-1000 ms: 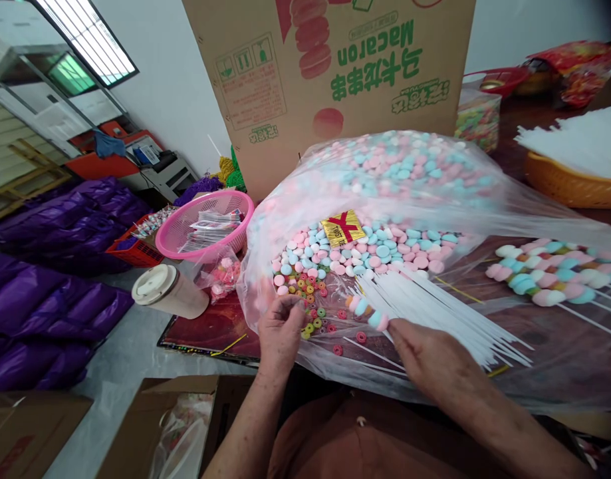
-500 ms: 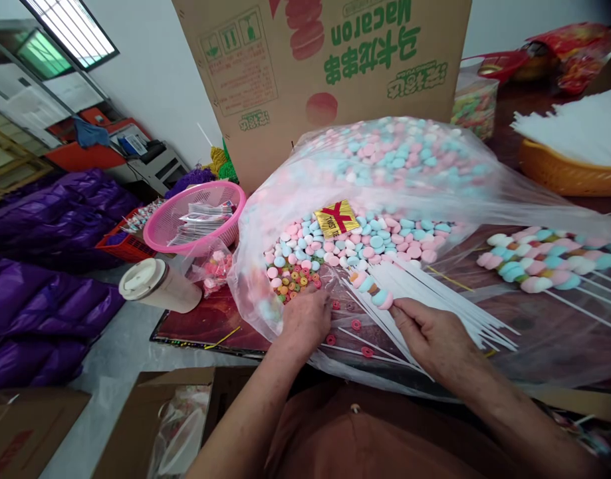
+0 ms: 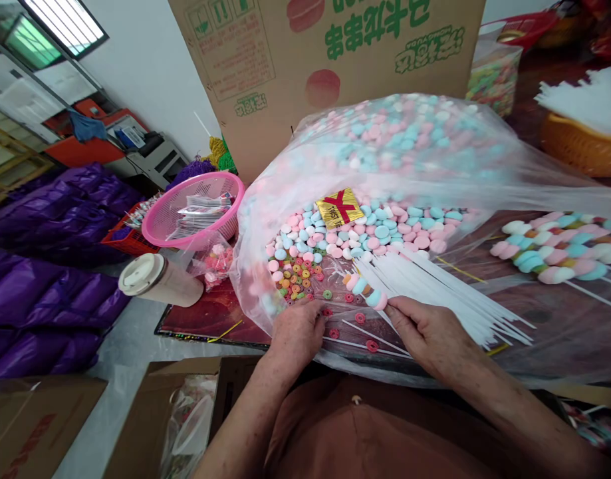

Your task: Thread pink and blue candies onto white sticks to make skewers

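My right hand (image 3: 429, 336) pinches a candy skewer (image 3: 367, 291), a stick threaded with pink, blue and white marshmallows and small ring candies. My left hand (image 3: 296, 332) has its fingers curled at the near edge of a pile of colored ring candies (image 3: 296, 274); its fingertips are partly hidden, so what they hold cannot be made out. Loose red ring candies (image 3: 360, 318) lie between the hands. Behind them spread loose marshmallows (image 3: 382, 231), spilling from a large clear bag (image 3: 385, 143). White sticks (image 3: 445, 293) fan out beside my right hand.
Finished skewers (image 3: 559, 246) lie at the right. A gold twist-tie packet (image 3: 339, 207) rests on the marshmallows. Leftward are a pink basket (image 3: 153, 229) and a lidded cup (image 3: 178, 283). A large carton (image 3: 270, 40) stands behind; an orange basket (image 3: 574, 146) holds more sticks.
My left hand has drawn back slightly from the ring candies toward me. A green ring candy now lies apart from the pile. My right hand keeps hold of the skewer; the view has shifted slightly.
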A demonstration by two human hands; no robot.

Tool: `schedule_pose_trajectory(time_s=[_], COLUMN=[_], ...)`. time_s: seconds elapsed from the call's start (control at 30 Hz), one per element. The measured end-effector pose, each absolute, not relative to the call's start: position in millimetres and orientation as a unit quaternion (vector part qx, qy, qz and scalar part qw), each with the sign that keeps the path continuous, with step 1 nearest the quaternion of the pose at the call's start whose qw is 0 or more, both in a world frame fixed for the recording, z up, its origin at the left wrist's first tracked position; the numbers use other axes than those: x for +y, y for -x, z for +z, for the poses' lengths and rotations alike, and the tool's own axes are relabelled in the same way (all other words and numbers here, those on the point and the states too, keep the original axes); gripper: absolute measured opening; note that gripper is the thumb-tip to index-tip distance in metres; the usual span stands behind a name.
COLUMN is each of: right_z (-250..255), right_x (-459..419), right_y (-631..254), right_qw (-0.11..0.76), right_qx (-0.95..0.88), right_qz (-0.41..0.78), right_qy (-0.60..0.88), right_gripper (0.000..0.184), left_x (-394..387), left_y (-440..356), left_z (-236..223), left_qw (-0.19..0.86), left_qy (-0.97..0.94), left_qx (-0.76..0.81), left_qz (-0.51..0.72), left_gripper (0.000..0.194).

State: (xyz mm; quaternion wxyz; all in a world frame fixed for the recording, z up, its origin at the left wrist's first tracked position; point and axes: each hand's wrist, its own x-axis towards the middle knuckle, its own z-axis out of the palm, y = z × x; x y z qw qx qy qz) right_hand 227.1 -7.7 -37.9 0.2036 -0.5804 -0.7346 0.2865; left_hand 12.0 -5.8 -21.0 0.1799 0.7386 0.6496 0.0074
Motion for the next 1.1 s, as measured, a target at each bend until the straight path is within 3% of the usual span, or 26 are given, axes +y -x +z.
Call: schedule_pose_trajectory(time_s=[0.27, 0.53, 0.67, 0.73, 0.83, 0.97, 1.1], right_z=[-30, -31, -31, -30, -27, -24, -27], right_x=[-19, -19, -21, -23, -24, -23, -26], right_y=[-226, -228, -227, -223, -215, -207, -202], right_qw=[0.074, 0.061, 0.067, 0.076, 0.079, 0.054, 0.059], right_qx=[-0.772, -0.771, -0.772, -0.777, -0.783, -0.784, -0.787], right_qz=[0.275, 0.271, 0.275, 0.282, 0.296, 0.271, 0.256], right_qy=[0.569, 0.574, 0.569, 0.558, 0.541, 0.556, 0.559], right_gripper=[0.031, 0.032, 0.033, 0.032, 0.032, 0.031, 0.028], left_x=[-6, -5, -10, -10, -7, -6, -11], left_y=[-22, -25, -19, -16, -18, -27, -32], left_z=[-27, -25, -39, -43, -40, -30, -34], left_qw=[0.161, 0.180, 0.229, 0.325, 0.471, 0.553, 0.541], left_qy=[-0.742, -0.750, -0.707, -0.604, -0.391, -0.268, -0.288], left_qx=[0.650, 0.636, 0.655, 0.674, 0.660, 0.612, 0.610], left_qz=[-0.010, -0.008, 0.137, 0.274, 0.437, 0.497, 0.502], left_gripper=[0.034, 0.019, 0.012, 0.008, 0.024, 0.026, 0.024])
